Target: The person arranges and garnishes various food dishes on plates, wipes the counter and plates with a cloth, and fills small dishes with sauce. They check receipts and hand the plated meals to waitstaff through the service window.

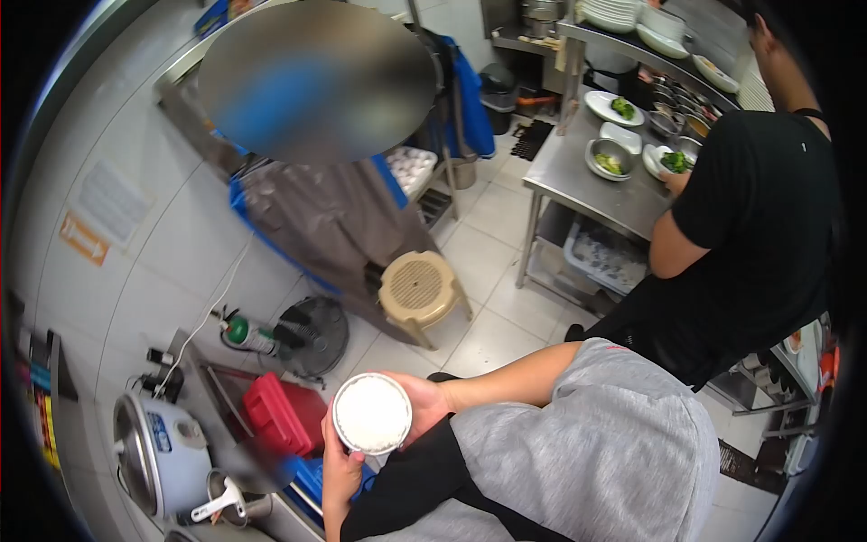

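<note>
Grey shirt (587, 434), both grips (342, 462) (426, 403) curled around rice bowl (370, 377)

Between the person's left hand (340, 470) and right hand (424, 399), rice (372, 411) sits in a bowl (336, 419); over on the counter (562, 168), a plate (600, 105) lies toward the far left corner, a vegetable bowl (608, 175) before it.

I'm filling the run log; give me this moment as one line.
left hand: holds bowl | right hand: holds bowl | contents: white, rice-like | nearby: rice cooker, stool | co-worker: at metal table
</note>
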Tool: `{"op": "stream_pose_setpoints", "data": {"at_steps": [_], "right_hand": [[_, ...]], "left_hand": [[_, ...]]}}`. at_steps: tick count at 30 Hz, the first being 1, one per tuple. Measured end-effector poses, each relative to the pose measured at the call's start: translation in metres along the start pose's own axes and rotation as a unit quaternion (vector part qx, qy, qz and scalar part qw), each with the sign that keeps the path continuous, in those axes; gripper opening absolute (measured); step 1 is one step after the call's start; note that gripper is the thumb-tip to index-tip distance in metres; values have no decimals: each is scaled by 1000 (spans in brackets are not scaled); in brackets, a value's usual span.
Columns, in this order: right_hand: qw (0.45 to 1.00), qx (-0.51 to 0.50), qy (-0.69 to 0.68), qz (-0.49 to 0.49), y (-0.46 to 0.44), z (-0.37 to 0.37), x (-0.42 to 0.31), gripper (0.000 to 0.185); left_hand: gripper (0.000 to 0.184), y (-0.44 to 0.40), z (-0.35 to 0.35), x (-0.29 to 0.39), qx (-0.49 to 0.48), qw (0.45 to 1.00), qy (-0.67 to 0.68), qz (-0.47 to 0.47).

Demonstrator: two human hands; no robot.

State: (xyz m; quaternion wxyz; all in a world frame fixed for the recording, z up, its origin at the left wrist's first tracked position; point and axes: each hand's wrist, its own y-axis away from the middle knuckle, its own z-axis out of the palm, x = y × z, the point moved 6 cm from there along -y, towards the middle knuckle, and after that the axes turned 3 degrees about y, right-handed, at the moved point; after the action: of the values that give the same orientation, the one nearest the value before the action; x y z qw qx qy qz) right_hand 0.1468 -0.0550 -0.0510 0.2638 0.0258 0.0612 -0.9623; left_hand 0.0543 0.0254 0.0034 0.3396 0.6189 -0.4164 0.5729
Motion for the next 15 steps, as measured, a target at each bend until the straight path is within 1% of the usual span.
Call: {"op": "stream_pose_setpoints", "data": {"at_steps": [1,2,3,5,6,7,8,9,11,12,13,15], "right_hand": [[999,9,13,-43,9,12,-6,69],[996,19,25,-87,16,16,-12,67],[990,70,28,-116,119,12,-69,65],[974,11,17,-224,169,9,-92,63],[961,-10,10,-276,190,6,-104,64],[947,-8,26,-320,218,17,-116,64],[931,-5,40,-364,246,27,-128,65],[902,38,29,-428,278,17,-140,66],[849,48,47,-525,339,23,-152,68],[825,56,46,-560,367,24,-155,68],[799,64,45,-596,392,25,-155,68],[757,90,36,-647,428,33,-148,67]], "left_hand": [[94,-7,-2,8,-3,993,-118,-24],[99,-10,-7,10,-8,971,-236,-46],[99,-69,76,-3,-10,977,-211,-14],[98,-90,90,-15,4,971,-235,-41],[93,-100,94,-10,-6,971,-231,-55],[74,-113,101,-9,23,978,-204,-47],[58,-127,101,-22,3,981,-186,-59],[41,-141,100,-34,-18,983,-170,-73],[16,-168,112,-35,-46,981,-181,-58],[18,-182,122,-34,-83,974,-205,-45],[18,-196,135,-32,-99,973,-202,-45],[31,-222,165,-13,-114,972,-193,75]]}}
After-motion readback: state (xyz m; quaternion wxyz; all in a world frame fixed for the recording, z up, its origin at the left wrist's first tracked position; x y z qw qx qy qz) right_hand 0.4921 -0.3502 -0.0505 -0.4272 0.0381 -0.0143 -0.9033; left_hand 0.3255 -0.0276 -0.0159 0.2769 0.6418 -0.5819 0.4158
